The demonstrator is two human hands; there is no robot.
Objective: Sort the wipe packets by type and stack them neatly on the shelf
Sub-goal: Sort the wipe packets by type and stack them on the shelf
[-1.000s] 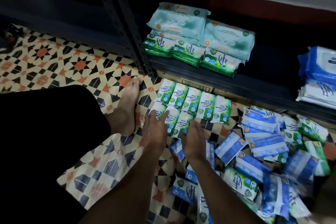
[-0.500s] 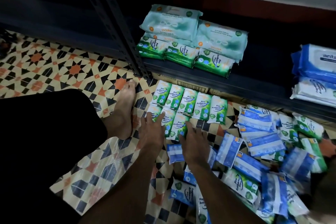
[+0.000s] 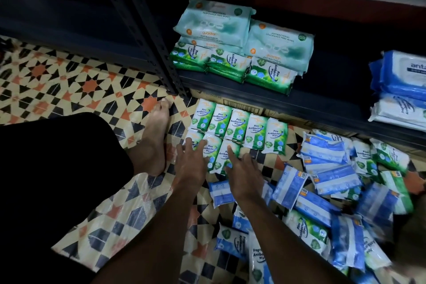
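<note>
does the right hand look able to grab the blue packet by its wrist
Probably yes: the blue packet lies uncovered right beside the right hand, whose straight fingers hold nothing.

Dim, uneven indoor light; dark vignetted corners, blurred wide-angle edges.

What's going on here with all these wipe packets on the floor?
A person is sorting wipes on the tiled floor by a low shelf. The left hand and right hand rest with straight fingers on small green pine packets laid out in two rows. A jumbled pile of blue and green packets lies to the right, not yet sorted. On the shelf, pale teal packs sit on large green packs, with blue packs further right.
</note>
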